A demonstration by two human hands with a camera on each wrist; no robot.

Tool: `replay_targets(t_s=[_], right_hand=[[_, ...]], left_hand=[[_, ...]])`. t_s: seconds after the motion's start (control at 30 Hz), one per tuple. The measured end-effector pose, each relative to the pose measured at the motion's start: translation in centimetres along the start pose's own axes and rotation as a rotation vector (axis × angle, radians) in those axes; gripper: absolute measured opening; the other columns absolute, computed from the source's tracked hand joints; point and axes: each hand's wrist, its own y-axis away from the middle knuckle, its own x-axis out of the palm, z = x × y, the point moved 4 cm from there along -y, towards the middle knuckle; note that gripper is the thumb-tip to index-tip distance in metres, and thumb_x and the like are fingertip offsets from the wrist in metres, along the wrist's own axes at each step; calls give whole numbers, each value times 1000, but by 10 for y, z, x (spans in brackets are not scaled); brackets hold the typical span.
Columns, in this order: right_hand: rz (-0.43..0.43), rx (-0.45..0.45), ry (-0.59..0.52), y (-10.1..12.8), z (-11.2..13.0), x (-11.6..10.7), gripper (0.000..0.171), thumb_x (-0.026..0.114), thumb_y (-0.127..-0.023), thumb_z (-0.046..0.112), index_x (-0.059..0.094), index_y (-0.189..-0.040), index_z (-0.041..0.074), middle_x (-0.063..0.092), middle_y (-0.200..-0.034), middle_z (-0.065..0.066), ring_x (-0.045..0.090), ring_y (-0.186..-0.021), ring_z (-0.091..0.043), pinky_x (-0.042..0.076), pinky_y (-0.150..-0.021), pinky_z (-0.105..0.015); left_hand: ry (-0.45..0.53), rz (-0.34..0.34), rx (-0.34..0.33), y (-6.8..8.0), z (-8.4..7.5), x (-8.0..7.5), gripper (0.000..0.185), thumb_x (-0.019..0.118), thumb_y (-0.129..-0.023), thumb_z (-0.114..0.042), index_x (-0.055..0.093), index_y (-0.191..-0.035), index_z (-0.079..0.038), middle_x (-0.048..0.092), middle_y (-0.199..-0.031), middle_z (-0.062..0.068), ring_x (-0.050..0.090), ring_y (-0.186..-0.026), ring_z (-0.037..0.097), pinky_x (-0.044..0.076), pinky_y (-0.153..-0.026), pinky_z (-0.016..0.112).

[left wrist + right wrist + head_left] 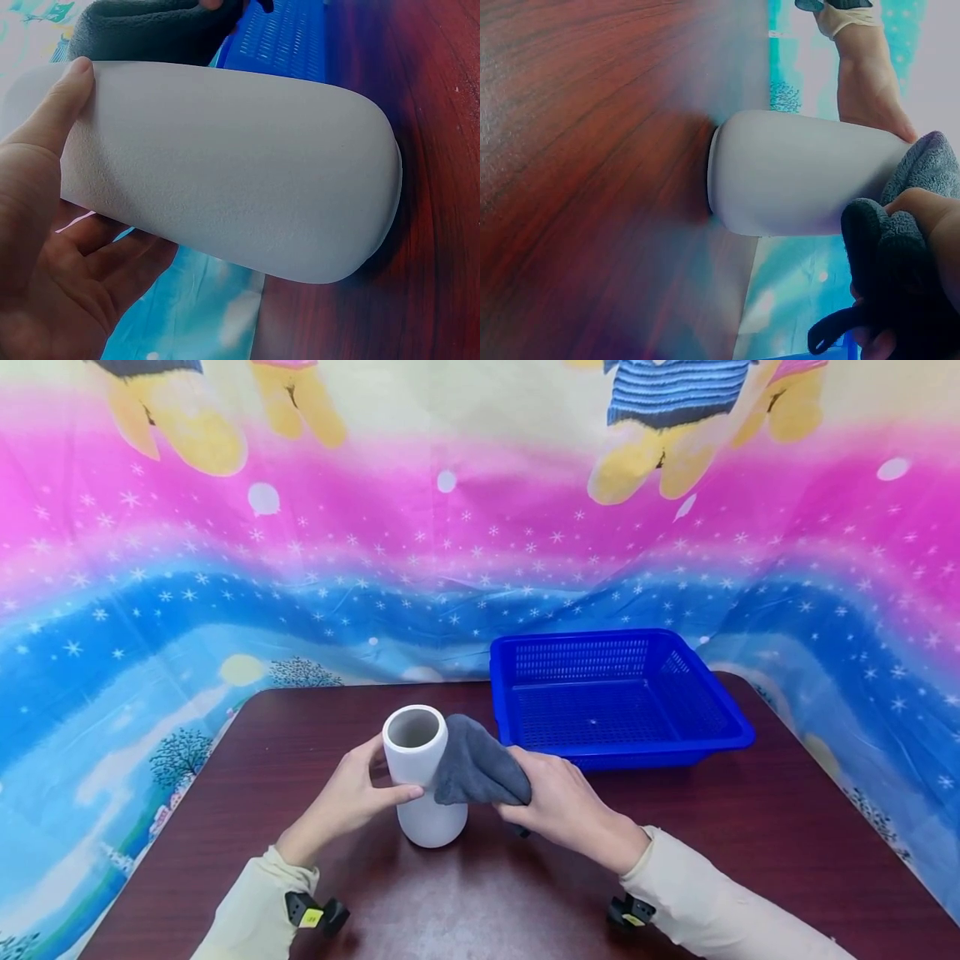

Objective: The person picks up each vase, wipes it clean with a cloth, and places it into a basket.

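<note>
A white vase (431, 818) with a round open mouth stands upright on the dark wooden table. My left hand (348, 797) grips its upper part, thumb across the front and fingers behind, as the left wrist view also shows. In my right hand (562, 797) is a folded grey cloth (480, 764), held against the vase's right side just below the rim. A dark loop (836, 330) hangs from the cloth in the right wrist view. The vase's smooth white side (240, 165) fills much of the left wrist view.
Behind my right hand, a blue plastic basket (622, 752) with perforated walls sits at the back right of the table (315, 727). A colourful printed curtain (420, 552) hangs directly behind the table's far edge.
</note>
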Motion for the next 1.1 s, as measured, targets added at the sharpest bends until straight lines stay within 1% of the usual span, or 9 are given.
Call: replay_targets(t_s=[0.27,0.47,0.83,0.93,1.0,1.1], right_hand=[[3,-4,27,4,-3,7,35,82,-73,28,62,-102,24,56,-73,14,51,-63,-4,42,-56,-22],[2,-11,35,7,-5,13,38,83,-72,27,64,-105,22,58,-73,13,51,-64,-4,43,-57,-23],[7,-14,49,11,-7,20,37,83,-72,27,63,-102,21,58,-73,12,53,-63,-5,44,-55,-24],[15,-16,43,11,-9,22,36,82,-72,27,62,-102,21,57,-72,12,51,-62,-4,43,-54,-23],[20,-18,45,11,-10,23,35,82,-73,28,62,-100,21,56,-71,13,50,-61,-3,42,-53,-22],[33,-18,52,12,-12,26,34,82,-73,29,60,-98,22,54,-70,13,49,-59,-3,40,-52,-21]], left_hand=[[5,-3,-4,1,0,0,69,88,-79,-22,54,-139,-12,68,-126,8,70,-111,25,57,-93,33],[7,-1,-14,2,0,0,69,87,-79,-23,54,-139,-13,69,-126,8,70,-111,25,57,-92,32],[9,-1,-20,1,1,0,70,88,-79,-23,54,-139,-13,68,-127,8,70,-112,26,57,-93,33],[8,-4,-16,1,1,0,69,87,-79,-22,54,-139,-13,69,-126,9,71,-111,26,57,-92,33],[6,-4,-13,0,1,0,69,87,-79,-22,54,-139,-12,69,-125,9,71,-110,26,57,-92,34],[7,-5,-17,0,1,0,69,88,-79,-22,54,-139,-12,69,-126,9,71,-110,26,57,-93,39]])
